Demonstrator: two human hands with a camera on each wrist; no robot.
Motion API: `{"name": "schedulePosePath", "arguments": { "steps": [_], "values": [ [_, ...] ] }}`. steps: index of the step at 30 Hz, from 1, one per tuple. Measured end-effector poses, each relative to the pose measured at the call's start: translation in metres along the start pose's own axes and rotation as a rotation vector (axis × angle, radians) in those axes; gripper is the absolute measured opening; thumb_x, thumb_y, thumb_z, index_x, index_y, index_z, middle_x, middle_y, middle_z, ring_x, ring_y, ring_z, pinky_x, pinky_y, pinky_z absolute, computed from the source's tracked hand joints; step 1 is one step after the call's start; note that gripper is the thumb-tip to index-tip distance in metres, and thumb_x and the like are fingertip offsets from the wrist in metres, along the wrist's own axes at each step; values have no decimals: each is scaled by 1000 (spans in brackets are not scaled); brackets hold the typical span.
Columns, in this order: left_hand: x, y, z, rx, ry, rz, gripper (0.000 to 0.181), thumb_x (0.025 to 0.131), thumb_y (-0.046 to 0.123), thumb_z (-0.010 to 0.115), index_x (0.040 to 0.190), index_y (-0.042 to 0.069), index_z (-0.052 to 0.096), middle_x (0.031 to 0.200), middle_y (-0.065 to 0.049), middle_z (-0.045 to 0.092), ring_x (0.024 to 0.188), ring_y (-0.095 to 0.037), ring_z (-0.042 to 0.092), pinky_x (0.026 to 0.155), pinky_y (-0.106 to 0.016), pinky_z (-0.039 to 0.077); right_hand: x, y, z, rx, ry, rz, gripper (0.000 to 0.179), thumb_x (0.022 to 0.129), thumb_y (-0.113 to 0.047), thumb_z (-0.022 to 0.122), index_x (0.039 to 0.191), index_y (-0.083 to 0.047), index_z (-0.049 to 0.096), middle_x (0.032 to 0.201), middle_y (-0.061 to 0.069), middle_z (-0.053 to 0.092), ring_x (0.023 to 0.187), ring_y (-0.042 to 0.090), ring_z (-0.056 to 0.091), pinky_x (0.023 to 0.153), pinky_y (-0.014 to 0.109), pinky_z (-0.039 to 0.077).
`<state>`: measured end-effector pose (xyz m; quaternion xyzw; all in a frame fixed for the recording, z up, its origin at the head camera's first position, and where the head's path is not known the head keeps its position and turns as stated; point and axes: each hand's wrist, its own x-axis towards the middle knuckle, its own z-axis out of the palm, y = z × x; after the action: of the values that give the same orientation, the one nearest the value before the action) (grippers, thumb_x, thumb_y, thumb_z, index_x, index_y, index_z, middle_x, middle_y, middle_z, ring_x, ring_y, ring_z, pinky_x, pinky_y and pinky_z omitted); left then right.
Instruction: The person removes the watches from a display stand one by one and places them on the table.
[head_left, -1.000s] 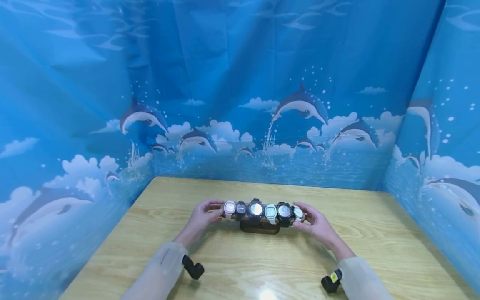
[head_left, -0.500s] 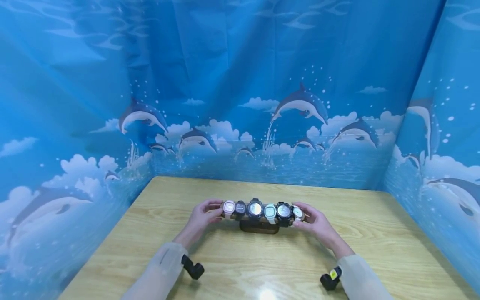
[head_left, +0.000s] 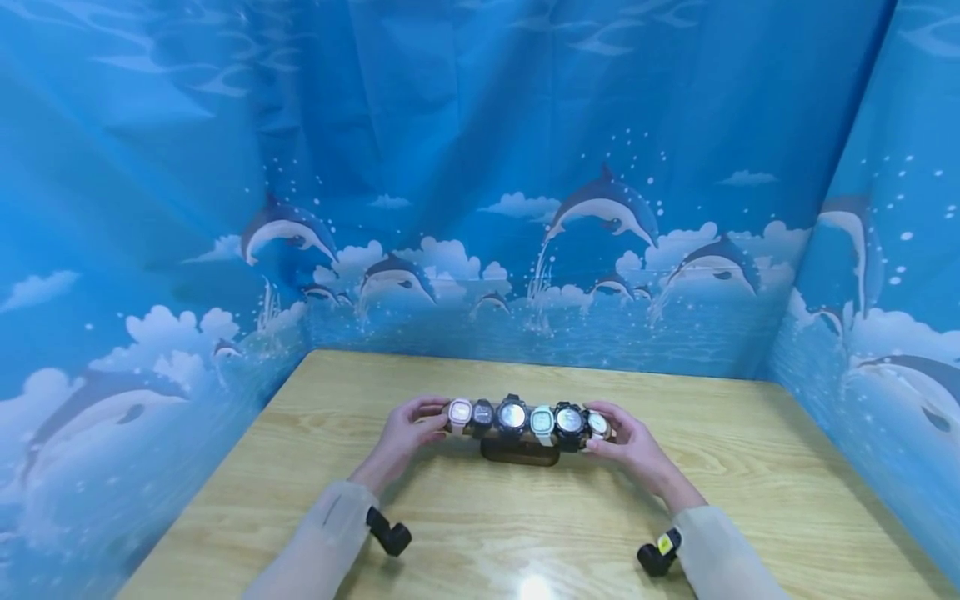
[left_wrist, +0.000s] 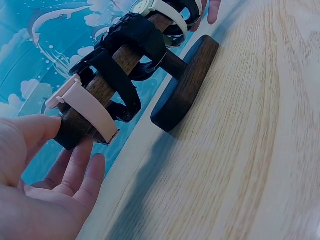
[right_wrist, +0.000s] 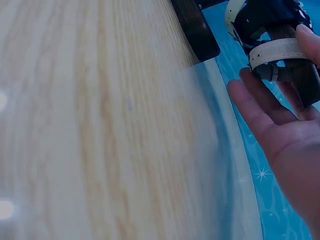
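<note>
A dark wooden watch stand (head_left: 519, 452) stands on the table, its raised crossbar carrying a row of several watches. From left to right are a pink watch (head_left: 460, 412), a small black watch (head_left: 482, 414), a large black watch (head_left: 513, 417), a mint watch (head_left: 542, 422), another black watch (head_left: 569, 420) and a white watch (head_left: 597, 424). My left hand (head_left: 405, 433) holds the bar's left end beside the pink strap (left_wrist: 92, 111), thumb at the end and fingers below. At the opposite end, my right hand (head_left: 633, 446) grips the bar by the cream strap (right_wrist: 277, 51), thumb on top.
The light wood table (head_left: 480, 517) reaches back to a blue dolphin-print curtain (head_left: 465, 167), which also rises along the left and right sides. Small black wrist cameras sit on both sleeves, the left camera (head_left: 392, 533) and the right camera (head_left: 658, 557).
</note>
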<state>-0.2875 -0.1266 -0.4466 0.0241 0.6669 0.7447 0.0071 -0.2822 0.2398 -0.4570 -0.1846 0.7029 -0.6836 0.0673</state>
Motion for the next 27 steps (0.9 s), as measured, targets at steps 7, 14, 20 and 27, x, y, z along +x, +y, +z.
{"name": "schedulePosePath", "arguments": {
  "steps": [7,14,20,27],
  "values": [
    [-1,0,1,7,1,-14,35,82,-5,63,116,-4,57,115,-22,56,88,-22,62,82,-39,53,-2,-2,-3,-63,34,52,69,77,-9,72,137,-7,40,140,21,34,116,32,49,88,36,50],
    [-1,-1,2,-1,15,-7,35,83,-5,62,118,-5,56,116,-21,56,88,-21,62,83,-40,53,-4,-4,-5,-119,58,67,68,78,-13,73,138,-10,41,140,20,35,117,39,47,88,34,50],
    [-1,-1,2,3,22,-7,34,83,-4,63,116,-3,58,114,-20,57,88,-22,62,82,-39,54,-4,-7,-5,-138,80,63,68,78,-15,74,138,-9,42,138,19,38,112,36,52,85,33,51],
    [-2,-1,1,27,26,-10,32,84,-2,63,116,-1,59,113,-19,58,85,-23,63,80,-40,54,-10,-7,-7,-155,124,67,66,78,-14,74,137,-7,43,134,20,40,107,33,55,83,32,52]
  ]
}}
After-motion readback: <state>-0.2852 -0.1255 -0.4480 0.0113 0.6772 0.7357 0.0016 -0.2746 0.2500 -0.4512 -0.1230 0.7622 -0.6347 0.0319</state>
